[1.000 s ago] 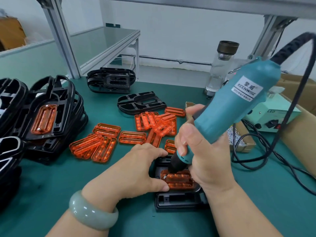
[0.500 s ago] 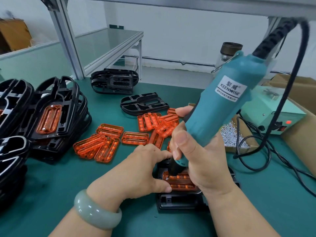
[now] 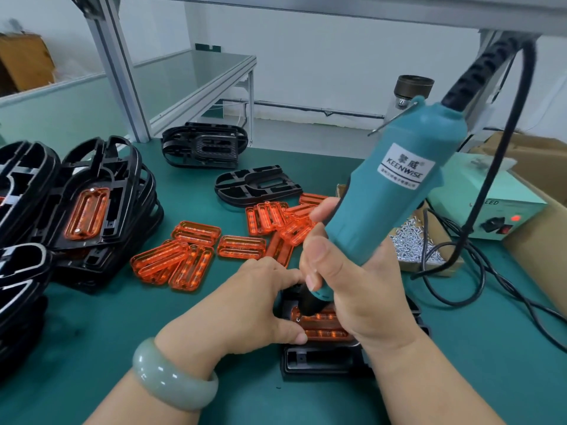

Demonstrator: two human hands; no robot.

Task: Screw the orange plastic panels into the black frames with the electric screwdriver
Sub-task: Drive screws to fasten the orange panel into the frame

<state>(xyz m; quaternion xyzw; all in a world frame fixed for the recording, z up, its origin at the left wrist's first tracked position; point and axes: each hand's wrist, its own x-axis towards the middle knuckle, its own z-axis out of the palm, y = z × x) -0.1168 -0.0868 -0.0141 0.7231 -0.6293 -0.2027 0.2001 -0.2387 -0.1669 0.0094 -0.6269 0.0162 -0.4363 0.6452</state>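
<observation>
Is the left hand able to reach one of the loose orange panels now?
Probably yes: nothing lies between the left hand and the loose orange panels, though it holds the black frame.

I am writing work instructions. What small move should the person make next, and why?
Probably press the electric screwdriver down and drive a screw there. The right hand grips it with its tip at the left end of the orange panel, which sits in the black frame that the left hand holds.
</observation>
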